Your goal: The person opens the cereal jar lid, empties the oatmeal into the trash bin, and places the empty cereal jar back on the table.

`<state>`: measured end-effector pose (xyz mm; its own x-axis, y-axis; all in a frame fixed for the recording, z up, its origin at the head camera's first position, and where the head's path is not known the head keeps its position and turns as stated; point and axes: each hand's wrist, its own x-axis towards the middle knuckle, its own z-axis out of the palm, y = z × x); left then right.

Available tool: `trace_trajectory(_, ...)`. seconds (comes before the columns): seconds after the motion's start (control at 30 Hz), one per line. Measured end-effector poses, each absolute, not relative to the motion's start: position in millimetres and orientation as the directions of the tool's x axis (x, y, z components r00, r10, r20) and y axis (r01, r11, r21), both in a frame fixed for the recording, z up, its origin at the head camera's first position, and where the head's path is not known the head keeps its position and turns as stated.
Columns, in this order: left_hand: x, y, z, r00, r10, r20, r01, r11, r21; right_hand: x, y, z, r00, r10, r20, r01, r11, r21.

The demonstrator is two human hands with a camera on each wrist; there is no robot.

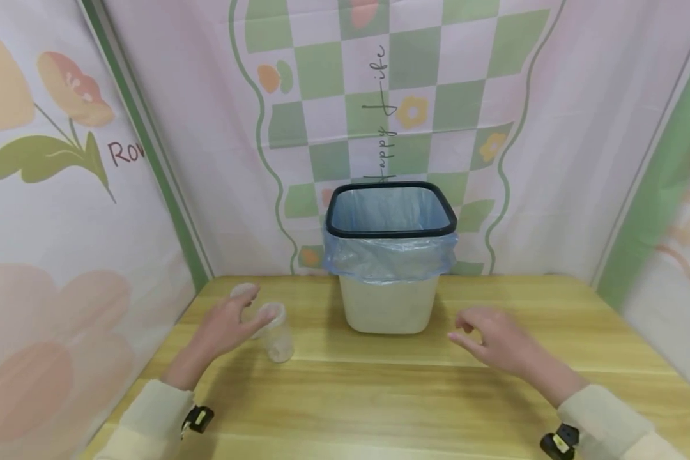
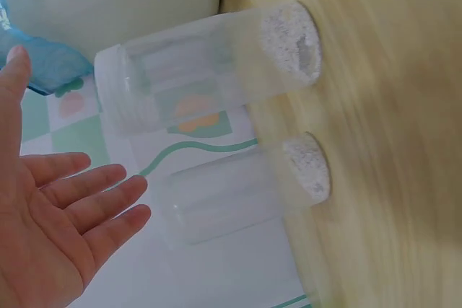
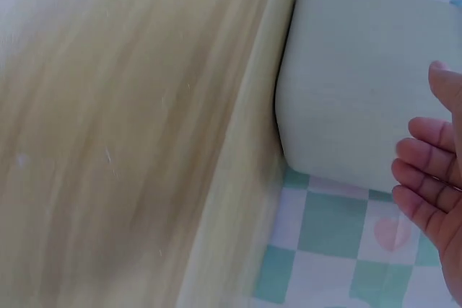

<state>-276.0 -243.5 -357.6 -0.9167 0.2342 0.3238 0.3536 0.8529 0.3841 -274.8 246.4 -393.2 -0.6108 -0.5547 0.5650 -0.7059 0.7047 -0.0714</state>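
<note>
Two clear plastic jars stand upright at the left of the table, each with some white material at its bottom. The nearer jar (image 1: 278,342) has a whitish lid, seen closely in the left wrist view as the upper jar (image 2: 188,70). Behind it, the second jar (image 2: 238,192) is mostly hidden by my hand in the head view. My left hand (image 1: 221,326) hovers beside the jars with fingers extended, apart from them in the left wrist view. On the right, my right hand (image 1: 497,342) hangs over the table, fingers loosely bent and holding nothing.
A cream trash bin (image 1: 388,306) stands at the middle back of the table. Its blue plastic liner (image 1: 388,259) folds over the outside under a black rim ring (image 1: 391,234). Printed curtains (image 1: 207,96) enclose the wooden table (image 1: 345,402) at the back and sides.
</note>
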Motion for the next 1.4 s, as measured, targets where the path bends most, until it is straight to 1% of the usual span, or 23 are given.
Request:
trace_trajectory(0.07,-276,-244,-363,-0.92,0.233,0.316,0.353,0.844,0.404,-275,243,-395,-0.589,-0.56,0.583,-0.724,0.686,-0.071)
trace_trajectory(0.17,-276,-245,-371,-0.92,0.234,0.314,0.358,0.827,0.434,-273,238,-398,-0.572,-0.566,0.593,-0.746,0.66,-0.089)
trace_trajectory(0.3,-278,-245,-382,-0.916,0.234,0.327,0.374,0.794,0.48,-270,231,-402,-0.573,-0.565,0.594,-0.757,0.643,-0.119)
trace_trajectory(0.43,-280,-244,-393,-0.927,0.218,0.305,0.36,0.745,0.562,-266,223,-407,-0.608,-0.552,0.571,-0.748,0.639,-0.178)
trace_trajectory(0.57,-282,-240,-404,-0.943,0.177,0.281,0.321,0.703,0.635,-260,214,-411,-0.682,-0.519,0.515,-0.71,0.64,-0.294)
trace_trajectory(0.63,-283,-239,-408,-0.947,0.159,0.279,0.31,0.678,0.667,-257,209,-412,-0.708,-0.503,0.496,-0.692,0.635,-0.343)
trace_trajectory(0.7,-284,-238,-412,-0.95,0.153,0.273,0.305,0.647,0.699,-255,204,-413,-0.721,-0.497,0.483,-0.684,0.623,-0.379)
trace_trajectory(0.8,-286,-237,-417,-0.954,0.15,0.261,0.297,0.617,0.729,-253,198,-416,-0.715,-0.508,0.48,-0.695,0.591,-0.409)
trace_trajectory(0.9,-289,-236,-423,-0.96,0.137,0.245,0.277,0.603,0.749,-251,191,-418,-0.722,-0.52,0.455,-0.691,0.557,-0.46)
trace_trajectory(1.13,-293,-229,-428,-0.968,0.11,0.228,0.249,0.579,0.777,-245,178,-418,-0.77,-0.507,0.388,-0.629,0.499,-0.596)
trace_trajectory(1.23,-292,-222,-426,-0.966,0.123,0.229,0.257,0.567,0.782,-243,173,-418,-0.79,-0.491,0.367,-0.594,0.467,-0.654)
trace_trajectory(1.4,-287,-209,-423,-0.952,0.166,0.258,0.306,0.586,0.75,-241,165,-417,-0.815,-0.457,0.356,-0.55,0.417,-0.724)
